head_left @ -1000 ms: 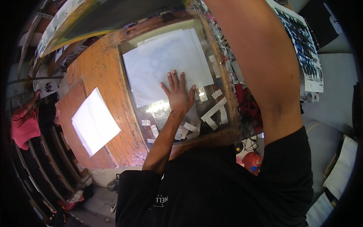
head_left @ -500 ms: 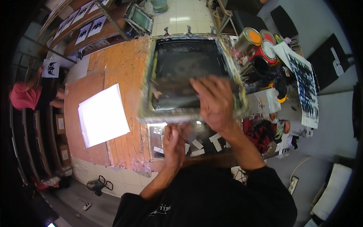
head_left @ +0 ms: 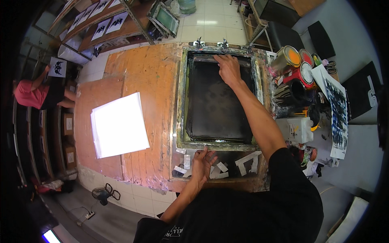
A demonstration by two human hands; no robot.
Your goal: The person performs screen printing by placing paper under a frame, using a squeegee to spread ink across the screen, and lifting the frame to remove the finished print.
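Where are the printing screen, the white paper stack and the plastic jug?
Printing screen (head_left: pixel 216 104): head view, middle of dark mesh.
White paper stack (head_left: pixel 120 126): head view, top sheet.
Plastic jug (head_left: pixel 292 130): head view, pale side.

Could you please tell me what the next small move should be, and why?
Probably the right hand should draw the bar toward the body along the dark mesh: it holds the bar near the mesh's far end, the frame appears to lie flat, and the left hand is at the frame's near edge.

Floor (head_left: pixel 210 30): pale, tiled, gleaming, twelve o'clock
Shelving (head_left: pixel 131 25): brown boards, eleven o'clock
Wall (head_left: pixel 346 42): grey, two o'clock
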